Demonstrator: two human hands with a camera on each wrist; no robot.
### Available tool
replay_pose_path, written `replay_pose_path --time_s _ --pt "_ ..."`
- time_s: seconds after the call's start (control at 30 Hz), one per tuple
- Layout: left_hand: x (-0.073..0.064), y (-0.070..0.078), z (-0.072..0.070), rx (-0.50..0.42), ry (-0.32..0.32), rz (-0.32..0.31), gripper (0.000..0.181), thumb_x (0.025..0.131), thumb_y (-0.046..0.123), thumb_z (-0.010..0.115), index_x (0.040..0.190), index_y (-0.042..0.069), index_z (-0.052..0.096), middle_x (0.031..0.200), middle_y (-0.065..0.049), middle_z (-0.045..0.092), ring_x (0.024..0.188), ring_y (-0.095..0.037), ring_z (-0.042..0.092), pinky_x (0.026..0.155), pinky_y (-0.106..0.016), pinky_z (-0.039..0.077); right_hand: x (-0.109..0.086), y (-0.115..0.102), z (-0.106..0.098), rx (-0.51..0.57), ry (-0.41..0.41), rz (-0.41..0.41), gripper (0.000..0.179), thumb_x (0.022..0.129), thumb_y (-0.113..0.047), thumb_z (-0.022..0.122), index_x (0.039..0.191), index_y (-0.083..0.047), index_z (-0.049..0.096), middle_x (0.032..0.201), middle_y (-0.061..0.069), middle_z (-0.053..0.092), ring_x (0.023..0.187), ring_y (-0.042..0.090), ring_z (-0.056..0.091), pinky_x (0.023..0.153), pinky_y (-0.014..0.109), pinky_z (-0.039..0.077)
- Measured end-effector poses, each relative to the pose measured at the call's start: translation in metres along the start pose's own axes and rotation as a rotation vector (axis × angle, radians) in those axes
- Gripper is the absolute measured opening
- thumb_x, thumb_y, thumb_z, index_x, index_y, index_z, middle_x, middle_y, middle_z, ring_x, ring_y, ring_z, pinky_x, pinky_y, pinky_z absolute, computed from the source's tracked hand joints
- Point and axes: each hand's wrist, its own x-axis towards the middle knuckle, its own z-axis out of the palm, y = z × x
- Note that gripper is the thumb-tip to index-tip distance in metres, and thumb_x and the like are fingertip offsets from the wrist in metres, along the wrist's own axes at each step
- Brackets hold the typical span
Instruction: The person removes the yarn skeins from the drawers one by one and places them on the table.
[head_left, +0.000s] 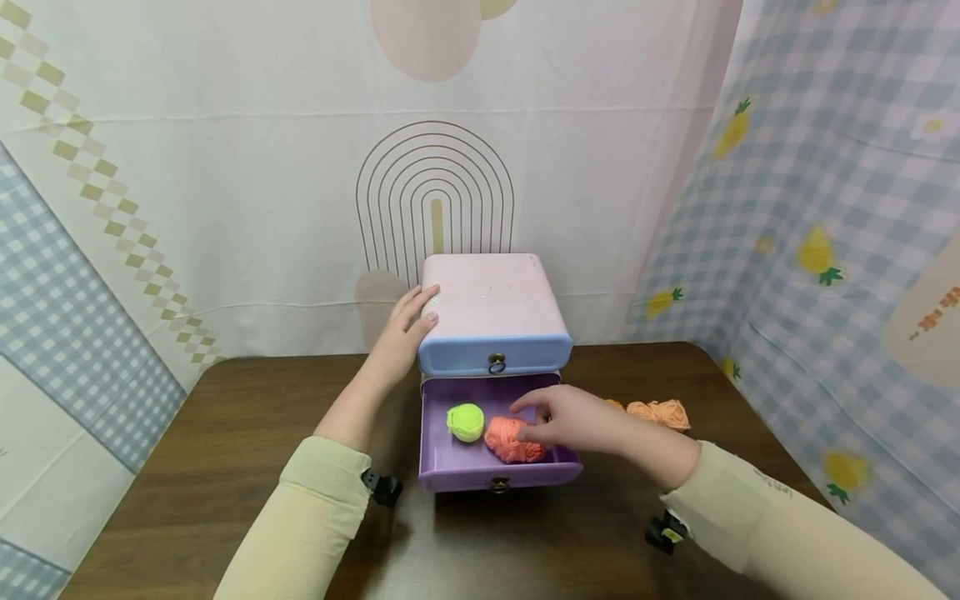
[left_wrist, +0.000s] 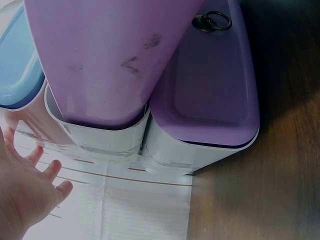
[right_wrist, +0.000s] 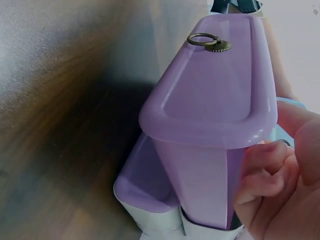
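Observation:
A small cabinet [head_left: 491, 292] has a pale pink top, a blue upper drawer [head_left: 457, 358] pushed in and a purple drawer [head_left: 457, 480] pulled out. In it lie a neon yellow yarn ball [head_left: 466, 423] and a coral yarn ball [head_left: 506, 442]. My left hand [head_left: 399, 343] rests at the cabinet's left upper edge, fingers spread. Over the purple drawer's right side reaches my right hand [head_left: 573, 418]; its thumb overlaps the coral yarn in the head view and its index finger extends past it. In the right wrist view, its other fingers are bent beside the drawer wall.
Peach-orange yarn [head_left: 660, 413] lies on the brown wooden table [head_left: 247, 467], right of the cabinet and partly behind my right forearm. A lower purple drawer [left_wrist: 210, 85] sits pushed in beneath the extended one. Patterned cloth [head_left: 262, 183] hangs behind the table.

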Motion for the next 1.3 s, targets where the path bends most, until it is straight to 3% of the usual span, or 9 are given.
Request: replay_pose_path --time_s 0.13,0.3,0.43,0.57,0.67,0.8,1.13,1.3 --pt "-0.005 0.013 -0.002 -0.007 -0.008 -0.003 0.053 0.104 0.025 0.045 0.153 0.009 0.037 0.163 -0.019 0.013 0.148 -0.042 0.01 0.115 -0.062 0.013 0.009 -0.004 0.001 -0.078 -0.036 0.034 0.036 0.085 -0.028 0.076 0.117 -0.012 0.072 0.064 -0.006 0.055 0.056 0.008 0.048 0.054 0.028 0.041" --pt "-0.006 0.014 -0.001 -0.006 -0.01 -0.003 0.053 0.104 0.024 0.045 0.153 0.008 0.037 0.163 -0.019 0.013 0.148 -0.041 0.011 0.115 -0.062 0.013 0.016 -0.011 0.001 -0.16 -0.089 0.09 0.041 0.082 -0.028 0.078 0.117 -0.008 0.073 0.076 -0.007 0.061 0.065 0.009 0.051 0.063 0.029 0.044" --pt "-0.004 0.011 0.0 -0.004 -0.011 -0.001 0.053 0.104 0.024 0.045 0.153 0.008 0.037 0.163 -0.019 0.013 0.148 -0.041 0.011 0.115 -0.062 0.013 0.018 -0.014 0.001 -0.182 -0.114 0.106 0.034 0.081 -0.028 0.079 0.108 -0.009 0.074 0.075 -0.006 0.061 0.066 0.009 0.052 0.064 0.029 0.045" --pt "0.006 -0.01 0.001 -0.005 -0.004 0.011 0.053 0.104 0.026 0.045 0.154 0.012 0.037 0.164 -0.015 0.012 0.149 -0.041 0.009 0.115 -0.063 0.012 0.019 -0.016 0.002 -0.204 -0.115 0.111 0.029 0.08 -0.03 0.079 0.102 -0.012 0.075 0.075 -0.005 0.062 0.067 0.01 0.053 0.066 0.031 0.047" --pt "0.013 -0.028 0.003 -0.002 0.006 0.022 0.053 0.104 0.032 0.045 0.154 0.018 0.037 0.165 -0.01 0.011 0.149 -0.038 0.008 0.115 -0.063 0.011 0.019 -0.016 0.003 -0.222 -0.097 0.118 0.032 0.079 -0.032 0.081 0.105 -0.013 0.076 0.087 -0.005 0.068 0.079 0.01 0.057 0.077 0.033 0.051" --pt "0.015 -0.033 0.004 0.006 0.012 0.029 0.053 0.103 0.037 0.045 0.154 0.024 0.038 0.165 -0.005 0.012 0.15 -0.035 0.009 0.115 -0.062 0.012 0.017 -0.016 0.003 -0.228 -0.068 0.119 0.034 0.078 -0.032 0.082 0.107 -0.015 0.077 0.101 -0.005 0.072 0.092 0.011 0.062 0.086 0.036 0.052" --pt "0.013 -0.032 0.004 0.004 0.025 0.027 0.053 0.102 0.039 0.046 0.153 0.026 0.04 0.164 -0.006 0.016 0.149 -0.034 0.013 0.116 -0.06 0.015 0.016 -0.013 0.008 -0.211 -0.022 0.118 0.027 0.079 -0.032 0.083 0.102 -0.019 0.079 0.093 -0.009 0.071 0.082 0.008 0.058 0.082 0.034 0.052" --pt "0.013 -0.034 0.004 0.0 0.017 0.021 0.054 0.102 0.039 0.046 0.154 0.025 0.039 0.164 -0.007 0.014 0.149 -0.034 0.012 0.115 -0.06 0.015 0.015 -0.012 0.009 -0.194 0.001 0.085 0.021 0.08 -0.032 0.083 0.097 -0.022 0.078 0.078 -0.011 0.065 0.072 0.009 0.053 0.07 0.031 0.047"
